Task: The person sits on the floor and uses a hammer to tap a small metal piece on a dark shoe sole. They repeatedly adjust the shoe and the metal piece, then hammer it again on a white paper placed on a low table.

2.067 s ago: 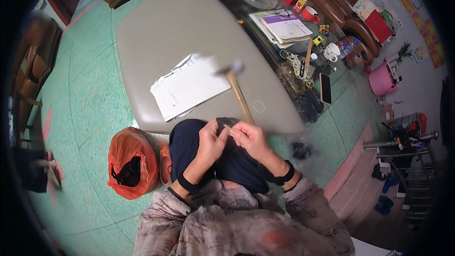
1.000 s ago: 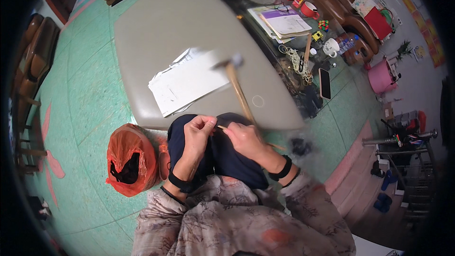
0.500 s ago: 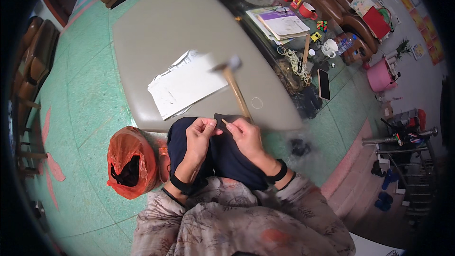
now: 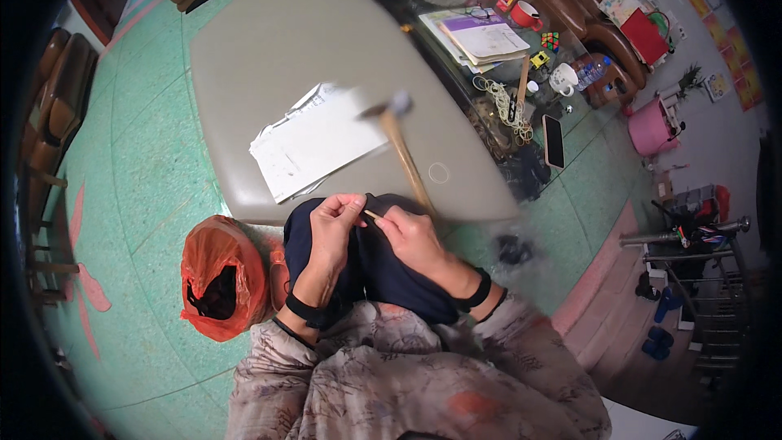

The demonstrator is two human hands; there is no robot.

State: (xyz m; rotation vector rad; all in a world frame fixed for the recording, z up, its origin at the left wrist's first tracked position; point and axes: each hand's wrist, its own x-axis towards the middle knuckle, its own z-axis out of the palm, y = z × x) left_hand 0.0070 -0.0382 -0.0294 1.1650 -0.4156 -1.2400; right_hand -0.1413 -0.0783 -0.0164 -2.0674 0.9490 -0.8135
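My left hand [image 4: 330,232] pinches a small dark flat piece [image 4: 370,200] above my lap in dark trousers [image 4: 375,277]. Close beside it, my right hand [image 4: 411,240] is closed on a thin light-wooden stick [image 4: 373,214], whose tip meets or nearly meets the dark piece; contact is unclear. Just beyond my hands, on a grey padded seat [image 4: 269,33], lie white paper sheets [image 4: 314,155], a wooden-handled hammer [image 4: 405,155] with a blurred head, and a pale thin ring [image 4: 438,172].
An orange plastic bag [image 4: 220,301] stands on the floor left of my legs. At the right, a cluttered glass table [image 4: 452,57] holds papers, mugs, cord and a phone [image 4: 552,140]. Brown sofas [image 4: 570,0], a pink bucket [image 4: 652,126] and a metal rack [image 4: 717,310] surround these.
My hands have shifted a little left and upward, with the stick now angled across toward the dark piece. A person's legs seen earlier at far left are out of view.
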